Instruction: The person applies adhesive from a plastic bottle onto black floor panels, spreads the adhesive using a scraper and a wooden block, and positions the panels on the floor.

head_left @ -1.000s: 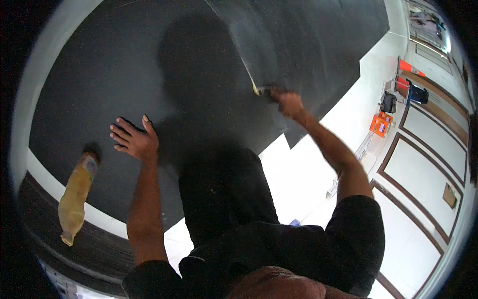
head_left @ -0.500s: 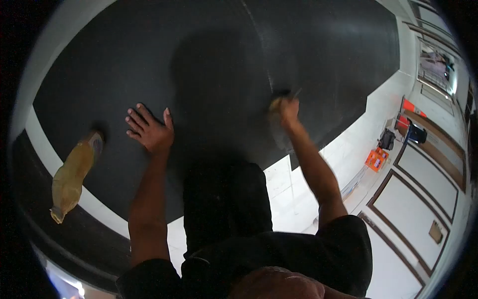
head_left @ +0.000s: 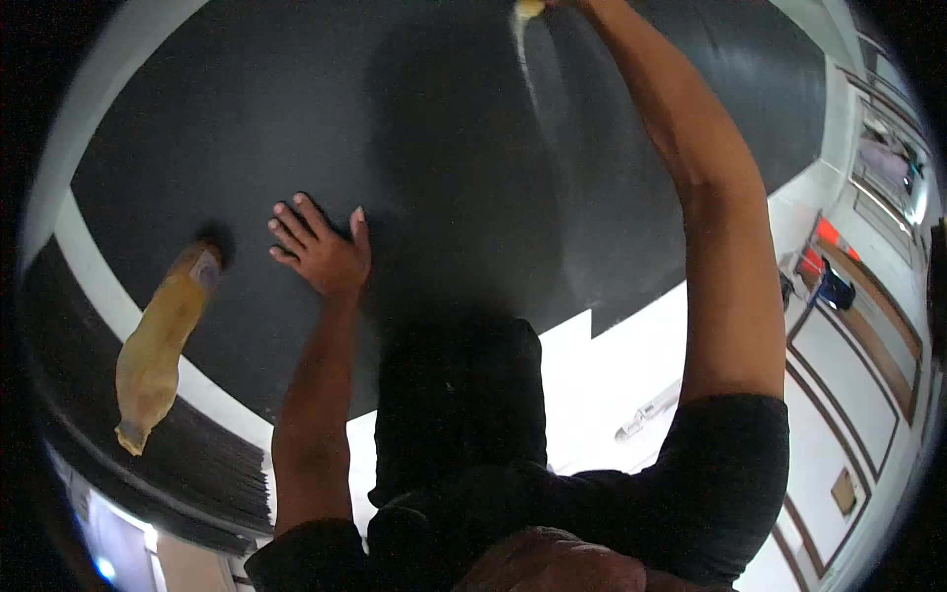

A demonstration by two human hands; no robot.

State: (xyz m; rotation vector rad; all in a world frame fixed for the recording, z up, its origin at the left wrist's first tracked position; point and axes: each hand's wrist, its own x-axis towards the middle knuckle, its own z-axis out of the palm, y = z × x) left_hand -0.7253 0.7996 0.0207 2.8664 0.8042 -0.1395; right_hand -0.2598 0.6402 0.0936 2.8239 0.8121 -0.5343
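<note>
My left hand (head_left: 330, 259) lies flat on the black surface (head_left: 256, 128), its fingers spread. At the top edge of the view, my right hand (head_left: 567, 4) is largely cut off; beside it is a small yellowish thing (head_left: 530, 9), touching the black surface. A pale streak (head_left: 525, 59) runs down from that thing. To the left of my left hand lies a yellowish bottle-shaped object (head_left: 158, 350), with a label near its upper end.
White flooring (head_left: 612, 380) borders the black surface at lower right, with a clear packaged item (head_left: 646, 414) on it. Farther right are orange items (head_left: 837, 237), a dark blue object (head_left: 837, 290) and panelled white doors (head_left: 848, 375). A dark ribbed strip (head_left: 197, 454) is at lower left.
My right hand has moved forward, to the top of the view, with the yellowish thing. My left hand stays flat on the surface while the view shifts slightly.
</note>
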